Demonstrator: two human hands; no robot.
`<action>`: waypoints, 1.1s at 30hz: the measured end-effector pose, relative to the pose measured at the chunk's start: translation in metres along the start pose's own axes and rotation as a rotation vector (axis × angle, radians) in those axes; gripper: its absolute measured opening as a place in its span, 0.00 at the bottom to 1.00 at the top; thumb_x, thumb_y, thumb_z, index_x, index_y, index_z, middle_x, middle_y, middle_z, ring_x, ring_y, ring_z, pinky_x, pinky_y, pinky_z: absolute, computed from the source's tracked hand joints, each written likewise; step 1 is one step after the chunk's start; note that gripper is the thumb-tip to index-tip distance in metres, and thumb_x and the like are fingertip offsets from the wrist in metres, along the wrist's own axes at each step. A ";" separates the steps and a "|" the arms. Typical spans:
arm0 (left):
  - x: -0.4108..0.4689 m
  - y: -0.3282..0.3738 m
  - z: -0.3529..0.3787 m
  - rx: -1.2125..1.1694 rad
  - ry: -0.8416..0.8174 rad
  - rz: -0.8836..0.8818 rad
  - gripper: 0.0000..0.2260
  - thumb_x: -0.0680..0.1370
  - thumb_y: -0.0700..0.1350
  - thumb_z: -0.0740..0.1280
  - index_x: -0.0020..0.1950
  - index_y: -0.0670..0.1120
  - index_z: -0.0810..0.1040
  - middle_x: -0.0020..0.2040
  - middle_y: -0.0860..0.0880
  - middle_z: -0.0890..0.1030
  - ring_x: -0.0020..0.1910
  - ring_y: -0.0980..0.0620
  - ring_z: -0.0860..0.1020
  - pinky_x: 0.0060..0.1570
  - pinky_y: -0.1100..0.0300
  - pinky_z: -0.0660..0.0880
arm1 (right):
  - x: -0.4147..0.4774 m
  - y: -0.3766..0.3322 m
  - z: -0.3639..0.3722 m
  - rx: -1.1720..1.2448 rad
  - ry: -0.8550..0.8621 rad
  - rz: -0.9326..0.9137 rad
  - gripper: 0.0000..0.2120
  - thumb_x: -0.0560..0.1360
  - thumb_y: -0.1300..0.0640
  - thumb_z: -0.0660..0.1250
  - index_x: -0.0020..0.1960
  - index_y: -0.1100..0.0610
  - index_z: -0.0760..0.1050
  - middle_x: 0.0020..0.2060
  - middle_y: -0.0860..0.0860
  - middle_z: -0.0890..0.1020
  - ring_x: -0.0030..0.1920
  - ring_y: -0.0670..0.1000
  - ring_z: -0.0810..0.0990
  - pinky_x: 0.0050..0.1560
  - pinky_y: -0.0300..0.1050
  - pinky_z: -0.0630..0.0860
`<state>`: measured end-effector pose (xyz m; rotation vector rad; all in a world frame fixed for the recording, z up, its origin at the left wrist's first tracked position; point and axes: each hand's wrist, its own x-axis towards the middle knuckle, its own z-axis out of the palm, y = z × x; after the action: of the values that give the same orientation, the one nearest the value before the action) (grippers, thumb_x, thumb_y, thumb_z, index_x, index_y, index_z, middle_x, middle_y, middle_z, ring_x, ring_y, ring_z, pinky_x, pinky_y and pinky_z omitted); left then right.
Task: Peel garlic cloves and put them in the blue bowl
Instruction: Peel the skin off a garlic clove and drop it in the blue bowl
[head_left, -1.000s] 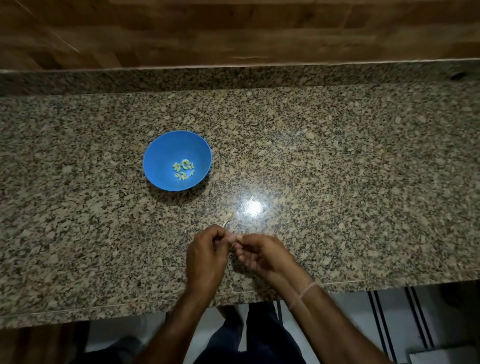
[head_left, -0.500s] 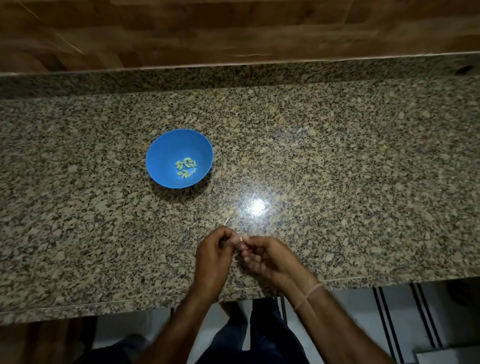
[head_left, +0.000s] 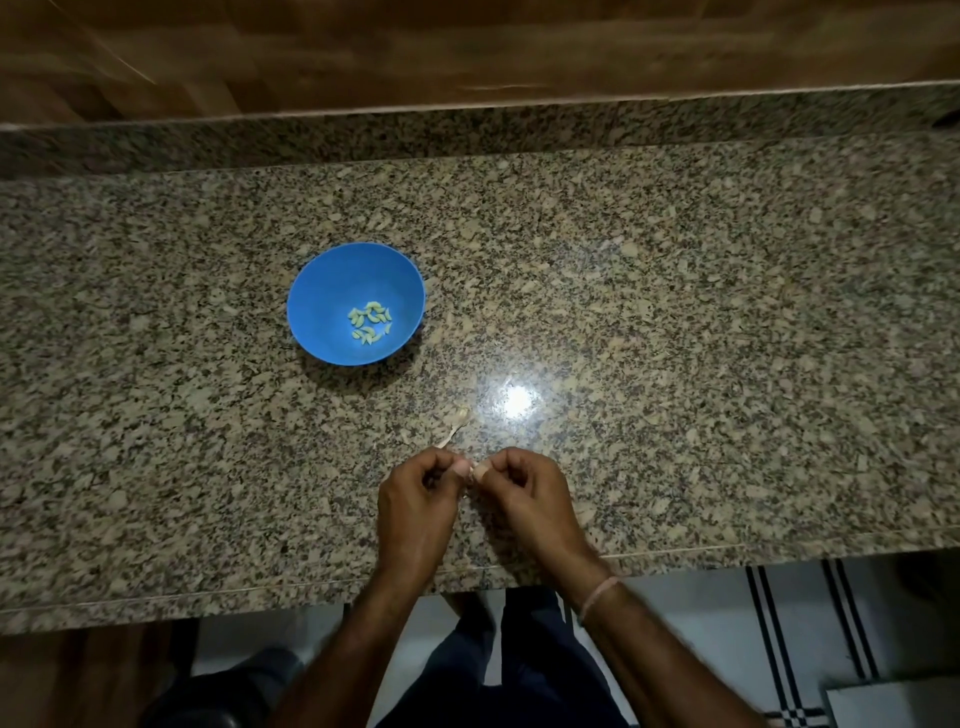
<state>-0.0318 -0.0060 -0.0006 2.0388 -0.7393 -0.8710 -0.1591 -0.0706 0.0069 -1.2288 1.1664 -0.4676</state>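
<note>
Head view: we look down on a speckled granite tabletop (head_left: 675, 312), with both hands close to its near edge.
Left hand: the left hand (head_left: 415, 499) has its fingers (head_left: 441, 460) curled in, and it pinches a small garlic clove (head_left: 471, 470) at the tips.
Right hand: the right hand (head_left: 524, 493) is curled the same way and pinches the other side of the same clove, so the two hands meet there.
Clove: it is between the two hands and almost hidden, so we cannot tell how much skin is left on it.
Blue bowl: the blue bowl (head_left: 311, 280) stands far and left of the hands, well apart, with a small heap of peeled cloves (head_left: 370, 323) at its bottom.
Scrap: a pale stem piece (head_left: 456, 427) lies just beyond the hands, near a bright glare spot (head_left: 517, 400).
Step, as we judge: this clove is being peeled and is not yet ready for the bowl.
Risk one: the clove is small; a pull that is too strong may shoot it out of the fingers and over the near edge to the floor (head_left: 685, 613).
Risk two: thin skin may stick to a fingertip and go into the bowl together with the clove.
Risk three: the bowl looks light; a fast reach may knock its rim and spill the peeled cloves.
</note>
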 end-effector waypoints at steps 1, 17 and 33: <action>0.001 -0.001 -0.001 -0.003 -0.021 -0.015 0.07 0.81 0.48 0.71 0.43 0.52 0.84 0.40 0.55 0.85 0.43 0.56 0.83 0.45 0.56 0.80 | 0.001 0.000 0.000 -0.081 0.010 -0.065 0.09 0.80 0.56 0.71 0.42 0.58 0.81 0.35 0.53 0.83 0.37 0.53 0.81 0.40 0.47 0.79; 0.005 0.000 -0.001 -0.164 -0.156 -0.048 0.15 0.81 0.56 0.66 0.40 0.47 0.80 0.36 0.42 0.79 0.35 0.44 0.76 0.37 0.48 0.74 | 0.003 0.004 0.001 -0.015 -0.067 -0.008 0.11 0.82 0.59 0.66 0.41 0.57 0.76 0.34 0.49 0.77 0.37 0.48 0.75 0.38 0.43 0.73; 0.000 0.013 0.006 -0.262 -0.149 -0.071 0.06 0.80 0.37 0.71 0.49 0.48 0.85 0.45 0.51 0.87 0.46 0.53 0.85 0.47 0.62 0.82 | 0.011 -0.001 -0.002 0.241 -0.008 0.210 0.12 0.81 0.64 0.63 0.39 0.58 0.74 0.29 0.51 0.70 0.29 0.48 0.66 0.30 0.43 0.62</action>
<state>-0.0390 -0.0155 0.0073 1.7914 -0.5998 -1.1091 -0.1559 -0.0806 0.0037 -0.8893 1.1801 -0.4303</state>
